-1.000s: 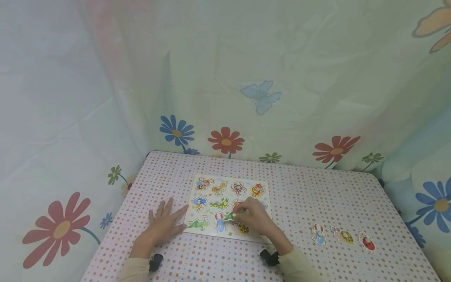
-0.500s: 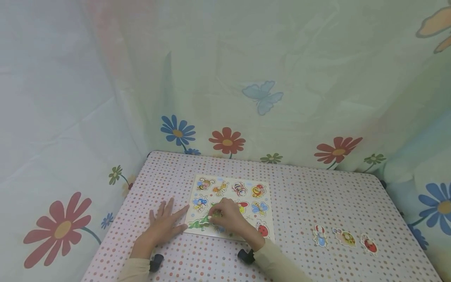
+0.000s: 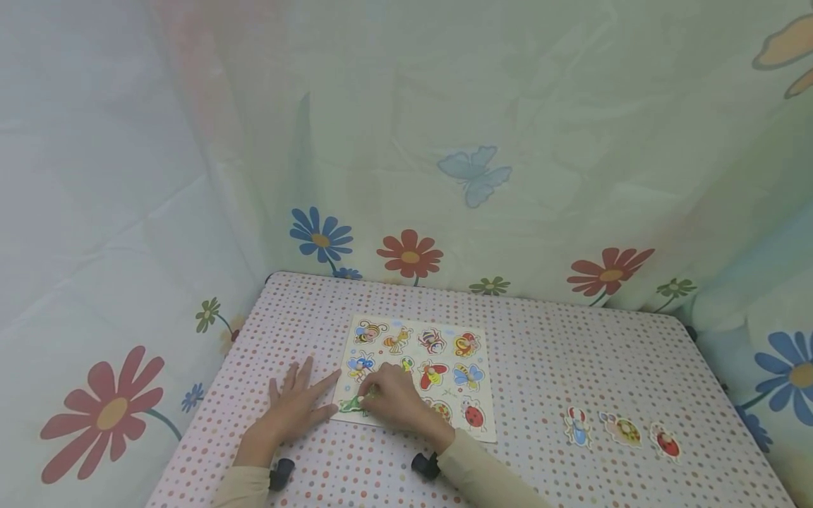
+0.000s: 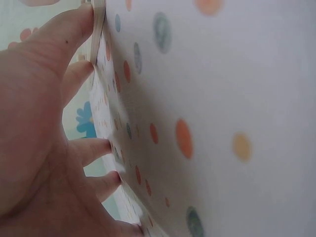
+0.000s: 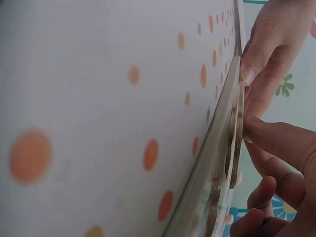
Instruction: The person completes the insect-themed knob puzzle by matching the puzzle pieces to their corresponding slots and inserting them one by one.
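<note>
A pale wooden peg puzzle board [image 3: 485,432] with colourful insect pictures lies on the table. My right hand [image 3: 395,398] is over its lower left part, thumb and index finger pinching the small knob of a green grasshopper puzzle piece [image 3: 348,406]. Edge-on in the right wrist view, that puzzle piece [image 5: 237,153] sits close over the board, partly raised at its near end. My left hand [image 3: 295,403] rests on the table with fingers spread, thumb and index fingertips right at the board's left edge. The right hand hides some of the middle and lower pictures.
To the right of the board lie three loose pieces: a blue stag beetle [image 3: 578,427], a yellow spotted bug [image 3: 624,430] and a red ladybug [image 3: 665,442]. A dotted cloth [image 3: 533,353] covers the table. Flowered curtains [image 3: 356,141] hang close behind and at both sides.
My right hand has carried the grasshopper piece leftward across the board to its lower left corner and lowered it there. The left hand stays in place.
</note>
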`<state>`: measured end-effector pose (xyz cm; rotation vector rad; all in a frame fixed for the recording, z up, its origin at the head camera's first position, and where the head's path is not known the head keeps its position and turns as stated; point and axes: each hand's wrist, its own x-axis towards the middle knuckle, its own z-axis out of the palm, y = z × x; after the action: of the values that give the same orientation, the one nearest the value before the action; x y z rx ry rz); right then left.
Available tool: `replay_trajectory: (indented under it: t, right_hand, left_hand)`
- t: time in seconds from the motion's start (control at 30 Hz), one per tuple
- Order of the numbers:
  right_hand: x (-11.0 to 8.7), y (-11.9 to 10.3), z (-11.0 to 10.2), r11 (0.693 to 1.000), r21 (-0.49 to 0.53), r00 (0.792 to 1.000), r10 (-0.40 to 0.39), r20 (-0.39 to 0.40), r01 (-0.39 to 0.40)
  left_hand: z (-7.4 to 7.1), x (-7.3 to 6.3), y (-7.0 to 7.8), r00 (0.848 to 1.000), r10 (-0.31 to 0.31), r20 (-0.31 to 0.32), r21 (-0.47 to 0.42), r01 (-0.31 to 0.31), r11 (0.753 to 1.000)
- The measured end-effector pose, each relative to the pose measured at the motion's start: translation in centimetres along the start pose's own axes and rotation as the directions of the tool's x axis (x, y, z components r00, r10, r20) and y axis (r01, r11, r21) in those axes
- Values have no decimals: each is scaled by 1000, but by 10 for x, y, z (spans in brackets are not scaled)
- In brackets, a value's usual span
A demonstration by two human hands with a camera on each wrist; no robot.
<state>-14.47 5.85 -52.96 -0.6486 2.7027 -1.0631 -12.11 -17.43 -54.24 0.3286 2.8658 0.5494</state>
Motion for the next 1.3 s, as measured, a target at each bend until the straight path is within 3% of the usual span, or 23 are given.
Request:
replay_trajectory:
  t: [0.67,1.3]
  right_hand:
    - [1,-10,4,998,-43,999,39,18,-38]
    - [0,-7,6,999,-45,1000,-4,5,4]
  left_hand:
    - [0,0,-3,1000,-3,27,-28,4,1000]
    - [-1,0,-2,1000,-1,30,-11,1,1000]
